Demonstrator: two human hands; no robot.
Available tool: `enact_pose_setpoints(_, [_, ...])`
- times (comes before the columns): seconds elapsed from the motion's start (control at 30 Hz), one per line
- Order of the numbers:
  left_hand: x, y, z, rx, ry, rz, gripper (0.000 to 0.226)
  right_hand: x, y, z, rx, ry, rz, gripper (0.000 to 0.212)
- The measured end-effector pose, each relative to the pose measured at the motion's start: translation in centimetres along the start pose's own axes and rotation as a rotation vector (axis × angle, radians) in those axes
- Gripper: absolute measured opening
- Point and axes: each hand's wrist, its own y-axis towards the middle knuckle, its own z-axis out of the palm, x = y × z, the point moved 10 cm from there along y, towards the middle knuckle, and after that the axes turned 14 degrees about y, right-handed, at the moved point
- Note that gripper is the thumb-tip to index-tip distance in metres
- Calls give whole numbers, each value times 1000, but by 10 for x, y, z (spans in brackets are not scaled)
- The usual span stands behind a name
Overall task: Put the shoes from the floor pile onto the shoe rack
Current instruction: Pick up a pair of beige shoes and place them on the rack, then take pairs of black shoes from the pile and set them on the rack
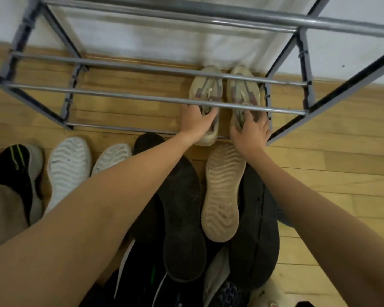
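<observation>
A metal shoe rack (129, 97) with grey bars stands against the white wall. Two beige sneakers sit toes to the wall on its lowest tier at the right end. My left hand (197, 120) grips the heel opening of the left beige sneaker (205, 87). My right hand (251, 131) grips the heel of the right beige sneaker (243, 89). The floor pile lies below my arms: an upturned beige sole (222, 193), black soles (182, 220) and white soles (69, 169).
A black shoe with green stripes (16, 165) lies at the far left on the wooden floor (330, 173). The rack's upper bars cross in front of my hands. Its right frame leg (333, 94) stands just right of my right hand.
</observation>
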Motion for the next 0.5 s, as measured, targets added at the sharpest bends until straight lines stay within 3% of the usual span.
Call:
enact_pose_setpoints(0.13, [9, -27, -11, 29, 165, 30, 44, 2, -34, 6, 54, -88, -34, 66])
enact_pose_setpoints(0.3, [33, -88, -43, 34, 346, 69, 32, 19, -81, 0, 111, -71, 6, 55])
enact_pose_setpoints(0.5, [58, -152, -106, 14, 383, 55, 25, 49, -144, -4, 199, -129, -37, 45])
